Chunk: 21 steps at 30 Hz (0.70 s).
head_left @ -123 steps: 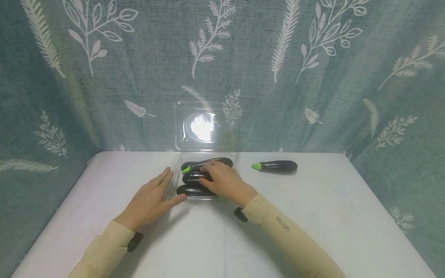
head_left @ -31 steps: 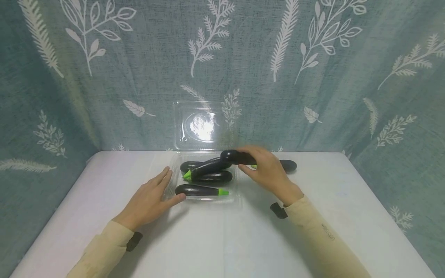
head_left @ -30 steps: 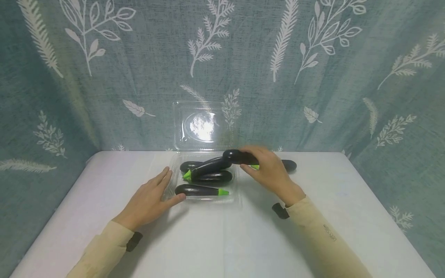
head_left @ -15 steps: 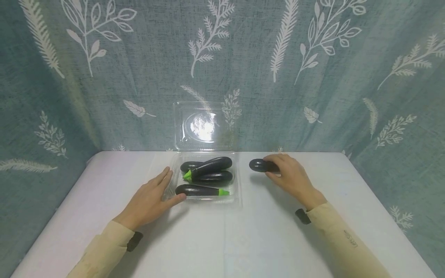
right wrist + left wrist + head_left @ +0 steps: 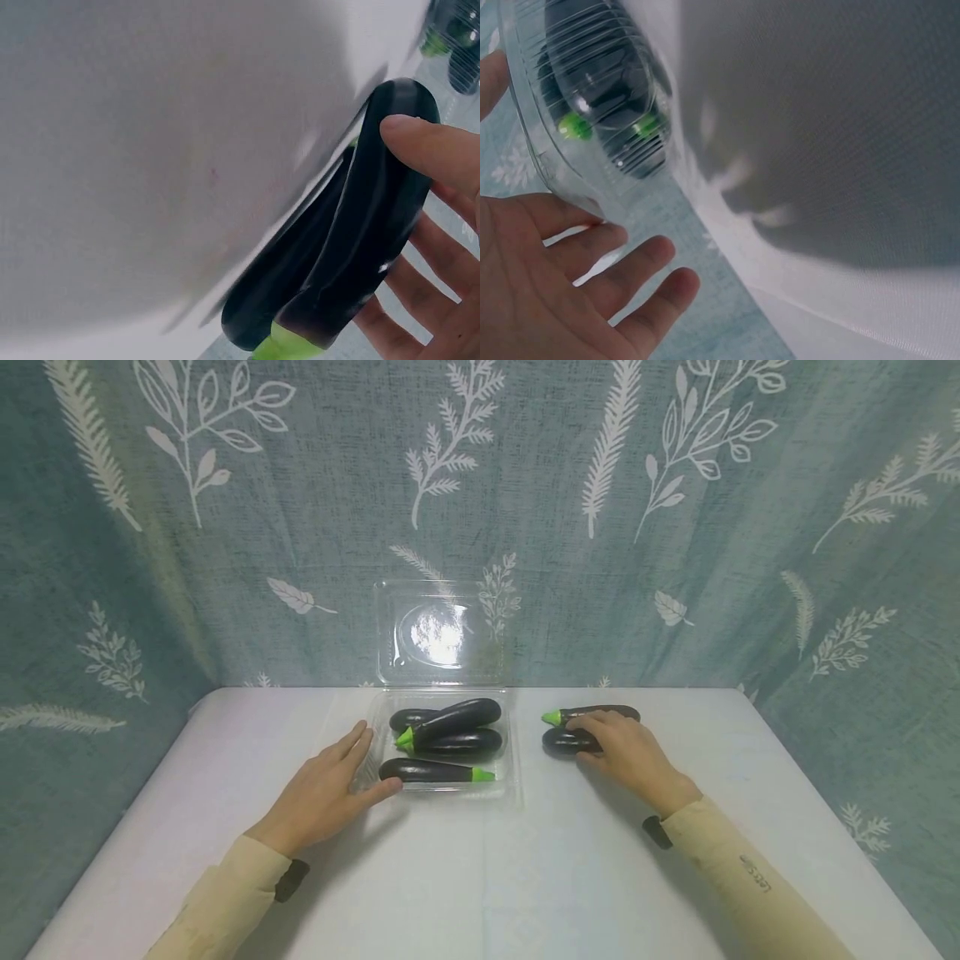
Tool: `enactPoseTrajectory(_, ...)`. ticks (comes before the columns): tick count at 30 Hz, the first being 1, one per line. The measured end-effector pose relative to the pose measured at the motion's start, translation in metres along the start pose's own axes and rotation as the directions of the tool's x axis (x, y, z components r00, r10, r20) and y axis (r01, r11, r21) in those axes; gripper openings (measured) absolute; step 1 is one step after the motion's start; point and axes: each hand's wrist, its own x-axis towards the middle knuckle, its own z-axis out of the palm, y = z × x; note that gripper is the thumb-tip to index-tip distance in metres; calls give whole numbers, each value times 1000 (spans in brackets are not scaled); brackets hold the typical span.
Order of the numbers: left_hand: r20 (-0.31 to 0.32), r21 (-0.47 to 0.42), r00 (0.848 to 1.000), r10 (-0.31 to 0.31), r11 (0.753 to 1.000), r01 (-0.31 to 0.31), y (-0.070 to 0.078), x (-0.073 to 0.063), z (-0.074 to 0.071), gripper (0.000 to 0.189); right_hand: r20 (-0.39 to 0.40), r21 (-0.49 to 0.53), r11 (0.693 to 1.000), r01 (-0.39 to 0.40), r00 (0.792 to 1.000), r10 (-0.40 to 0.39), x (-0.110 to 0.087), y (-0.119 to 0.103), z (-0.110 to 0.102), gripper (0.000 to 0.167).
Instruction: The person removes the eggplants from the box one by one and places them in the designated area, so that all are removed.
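My right hand (image 5: 633, 758) holds a dark, glossy eggplant (image 5: 561, 742) low over the table, right of the clear plastic container (image 5: 513, 752). The right wrist view has the thumb along one side of this eggplant (image 5: 375, 217) and the fingers on the other, its green stem end pointing away. Just behind it lies another eggplant (image 5: 611, 712), green stem to the left. With fingers extended, my left hand (image 5: 318, 797) rests at the container's left front corner, thumb at the front rim. Several eggplants lie inside, one of them (image 5: 461, 718) slanting across others.
The container's transparent lid (image 5: 390, 639) stands raised at the back, reflecting a bright light. White cloth covers the table (image 5: 570, 877). A green-grey leaf-patterned curtain (image 5: 337, 527) encloses the back and both sides.
My right hand has lifted an eggplant out of the container, carried it right, and brought it down in front of the one lying on the table. The left hand stays at the container.
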Motion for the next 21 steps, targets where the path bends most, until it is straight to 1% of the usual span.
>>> enactPoseTrajectory(6, -1, 2, 1000, -3, 1000, 3, 0, 0, 0, 99, 36, 30, 999, -32, 999, 31, -2, 1, 0, 51)
enactPoseTrajectory(10, -1, 0, 1000, -7, 1000, 7, 1, 0, 0, 99, 47, 46, 999, -29, 999, 27, -2, 1, -2, 49)
enactPoseTrajectory(15, -1, -2, 1000, -11, 1000, 11, 1, 0, -1, 99, 7, 42, 999, 7, 1000, -7, -2, 3, -2, 49)
enactPoseTrajectory(21, 0, -1, 1000, -13, 1000, 13, 0, 0, 0, 99, -52, 5, 999, 54, 997, -54, -5, 8, -2, 48)
